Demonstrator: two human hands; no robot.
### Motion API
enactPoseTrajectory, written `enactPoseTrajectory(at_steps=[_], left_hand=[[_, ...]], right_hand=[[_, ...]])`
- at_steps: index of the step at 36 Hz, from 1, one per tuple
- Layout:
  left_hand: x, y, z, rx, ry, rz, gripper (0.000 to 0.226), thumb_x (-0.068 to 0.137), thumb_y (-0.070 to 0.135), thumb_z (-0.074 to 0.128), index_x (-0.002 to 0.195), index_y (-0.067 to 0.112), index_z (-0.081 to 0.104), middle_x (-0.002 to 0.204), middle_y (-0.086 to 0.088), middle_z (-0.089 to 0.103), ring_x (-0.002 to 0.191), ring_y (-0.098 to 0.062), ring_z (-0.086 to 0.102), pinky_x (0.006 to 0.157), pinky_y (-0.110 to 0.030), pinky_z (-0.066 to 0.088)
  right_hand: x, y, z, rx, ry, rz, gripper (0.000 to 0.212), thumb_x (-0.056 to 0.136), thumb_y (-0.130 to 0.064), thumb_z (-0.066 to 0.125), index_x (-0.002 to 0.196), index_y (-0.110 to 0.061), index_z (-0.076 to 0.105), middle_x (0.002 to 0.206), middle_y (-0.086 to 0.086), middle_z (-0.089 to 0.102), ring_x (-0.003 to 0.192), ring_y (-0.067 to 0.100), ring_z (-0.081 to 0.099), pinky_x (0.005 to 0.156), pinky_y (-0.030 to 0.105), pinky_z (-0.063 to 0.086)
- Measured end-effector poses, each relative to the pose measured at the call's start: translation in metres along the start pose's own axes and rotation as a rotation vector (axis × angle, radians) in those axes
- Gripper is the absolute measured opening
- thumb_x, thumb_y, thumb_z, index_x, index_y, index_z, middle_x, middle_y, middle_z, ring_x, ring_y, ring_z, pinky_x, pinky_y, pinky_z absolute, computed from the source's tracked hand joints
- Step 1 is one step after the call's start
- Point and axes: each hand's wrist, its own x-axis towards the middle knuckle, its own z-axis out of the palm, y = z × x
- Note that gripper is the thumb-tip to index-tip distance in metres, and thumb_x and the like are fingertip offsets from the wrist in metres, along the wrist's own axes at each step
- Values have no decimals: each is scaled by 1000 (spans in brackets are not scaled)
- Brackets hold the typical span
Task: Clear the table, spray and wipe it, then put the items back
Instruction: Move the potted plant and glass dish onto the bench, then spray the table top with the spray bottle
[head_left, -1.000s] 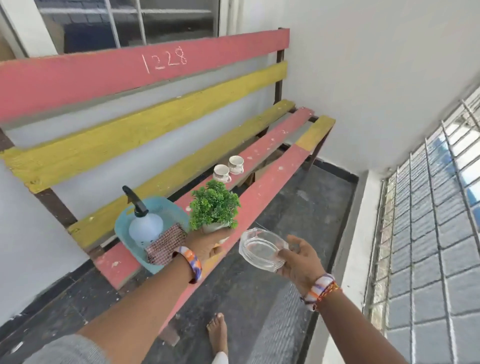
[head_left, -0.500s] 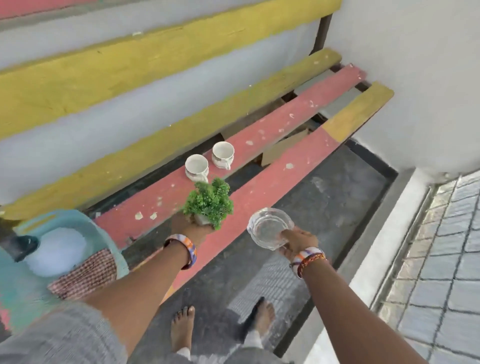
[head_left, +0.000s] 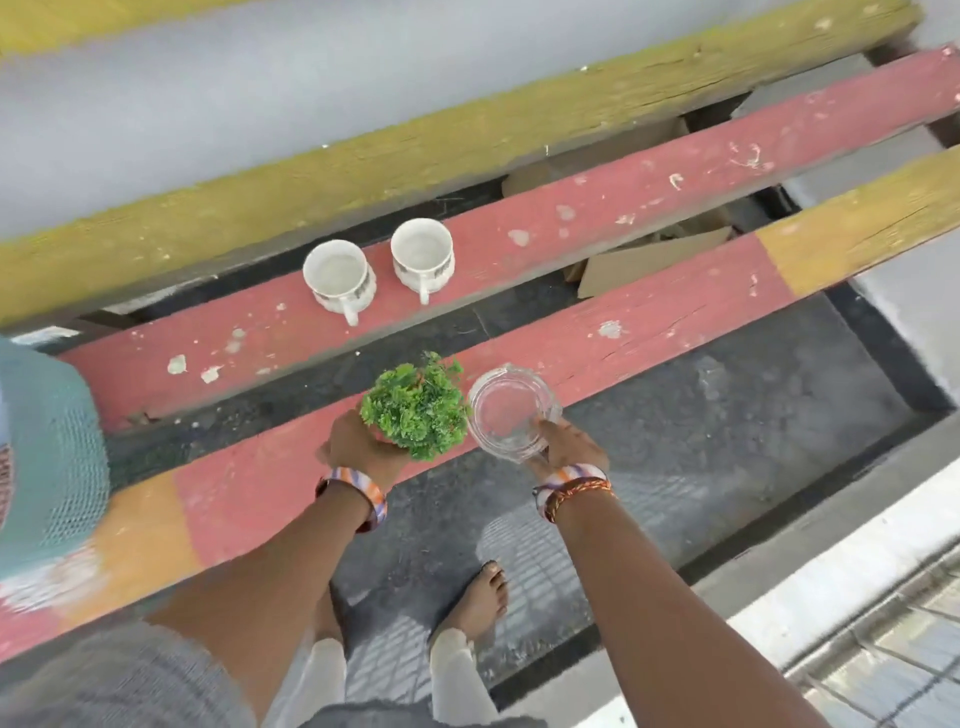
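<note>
Both hands loaded: left hand (head_left: 358, 441) gripping small green plant (head_left: 415, 405), right hand (head_left: 569, 444) pinching clear glass bowl (head_left: 511, 415), side by side over near red slat (head_left: 649, 332). Two white cups (head_left: 340, 273) on far slat.

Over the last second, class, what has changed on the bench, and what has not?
Both hands have come down to the front slat: the left with the plant, the right with the glass bowl. Neither is let go. The two cups stay put.
</note>
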Motion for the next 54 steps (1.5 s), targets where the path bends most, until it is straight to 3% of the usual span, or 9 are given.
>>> enactPoseTrajectory(at_steps=[6, 13, 18, 27, 32, 38, 42, 45, 54], left_hand=[[10, -13, 14, 84, 25, -17, 33, 64, 40, 71, 65, 30, 40, 83, -2, 44, 86, -16, 31, 78, -25, 22], [9, -16, 12, 154, 40, -21, 80, 45, 66, 66, 110, 20, 63, 120, -7, 59, 117, -32, 45, 92, -36, 32], [3, -19, 1, 249, -6, 92, 74, 68, 29, 78, 132, 12, 45, 130, -12, 49, 124, -33, 40, 103, -42, 33], [-30, -56, -54, 165, -272, 139, 29, 82, 8, 65, 110, 3, 62, 91, 0, 53, 83, -13, 50, 76, -18, 39], [-42, -56, -105, 177, -340, 267, 7, 84, 10, 59, 90, 13, 63, 67, 16, 48, 64, -2, 47, 52, -1, 35], [-43, -56, -198, 24, -114, 380, 10, 83, 10, 61, 91, 13, 67, 68, 13, 50, 64, -5, 48, 63, -10, 37], [-41, -71, -266, -43, 97, 451, 24, 80, 9, 64, 67, 27, 55, 58, 17, 46, 55, 9, 51, 55, -5, 35], [-38, -96, -315, -119, 287, 401, 12, 78, 15, 62, 89, 14, 61, 58, 16, 45, 54, 6, 51, 56, -5, 37], [-24, -169, -387, -283, 586, 206, 26, 81, 8, 64, 106, 13, 60, 64, 11, 51, 55, 0, 50, 56, 0, 38]], right_hand=[[9, -8, 12, 29, -18, 42, 11, 79, -4, 70, 82, -9, 61, 102, 14, 65, 79, 25, 62, 79, 41, 56], [9, -12, 17, -10, -51, 79, 13, 79, -8, 72, 78, -12, 59, 104, 12, 66, 88, 25, 64, 63, 34, 56], [5, -8, 9, -52, -38, 89, 30, 83, -25, 69, 101, -4, 55, 100, 13, 63, 88, 25, 63, 51, 32, 52], [-61, 53, 10, -724, -251, 254, 33, 100, -16, 34, 125, 1, 47, 94, 16, 57, 85, 17, 57, 75, 37, 48], [-106, 83, 56, -1332, -580, -177, 24, 95, -21, 45, 110, -10, 61, 93, 6, 55, 84, 20, 53, 80, 37, 49], [-179, 95, 151, -1295, -615, -648, 23, 89, -8, 47, 68, -18, 51, 68, 2, 54, 74, 22, 51, 68, 34, 46], [-220, 106, 207, -1075, -657, -828, 21, 87, -2, 49, 105, -12, 56, 81, 7, 57, 76, 17, 50, 58, 19, 38], [-246, 125, 247, -943, -764, -896, 38, 82, -9, 65, 115, -15, 48, 81, -2, 54, 65, 11, 52, 58, 15, 42], [-263, 161, 349, -1069, -1012, -980, 110, 73, -6, 77, 149, -9, -2, 150, 6, 27, 133, 23, 36, 100, 23, 33]])
